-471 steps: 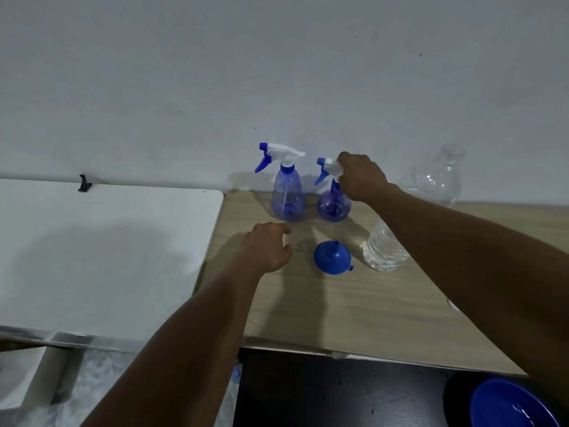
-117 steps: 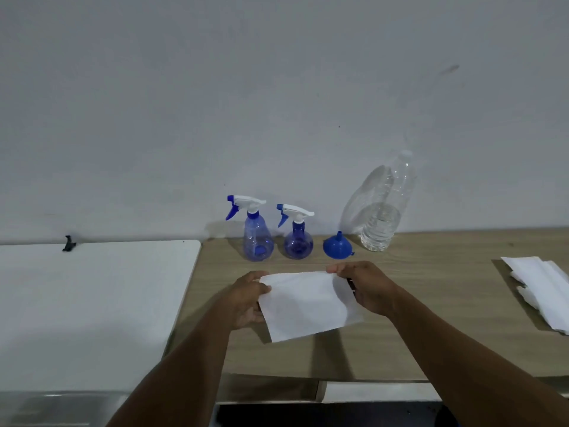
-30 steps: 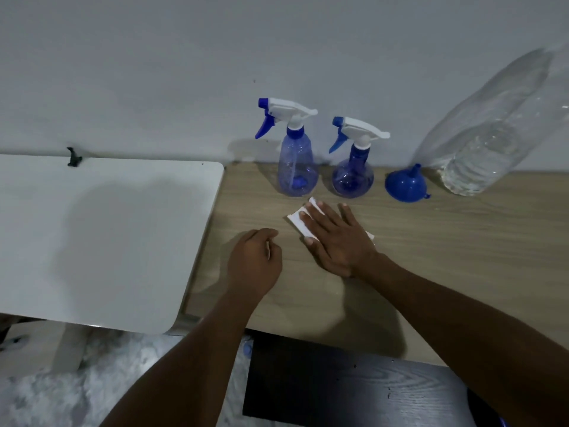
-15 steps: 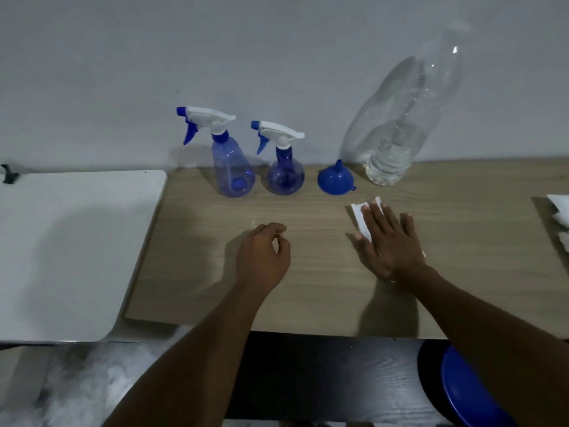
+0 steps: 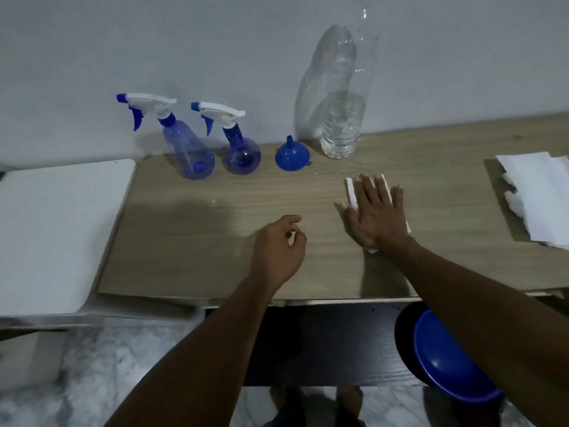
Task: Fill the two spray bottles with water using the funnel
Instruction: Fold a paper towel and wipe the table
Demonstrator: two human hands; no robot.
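Surface: wood-grain tabletop (image 5: pixel 191 241) against a plain grey wall (image 5: pixel 215 41); a white table (image 5: pixel 55 229) adjoins its left edge.
Back row, left to right: tall spray bottle (image 5: pixel 187 155), round spray bottle (image 5: pixel 241 152), blue funnel (image 5: pixel 292 155) mouth-down, clear water bottle (image 5: pixel 340 131).
Right hand (image 5: pixel 377 217): fingers straight, flat on a folded paper towel (image 5: pixel 351 192).
Left hand (image 5: pixel 278 245): loosely curled, holding nothing.
Far right: paper towel stack (image 5: pixel 542 192).
Below: marbled floor (image 5: pixel 101 365), blue basin (image 5: pixel 443 365).

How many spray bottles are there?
2. The tall spray bottle stands at the back of the table. The round spray bottle stands just right of it, left of the funnel. None seems hidden.
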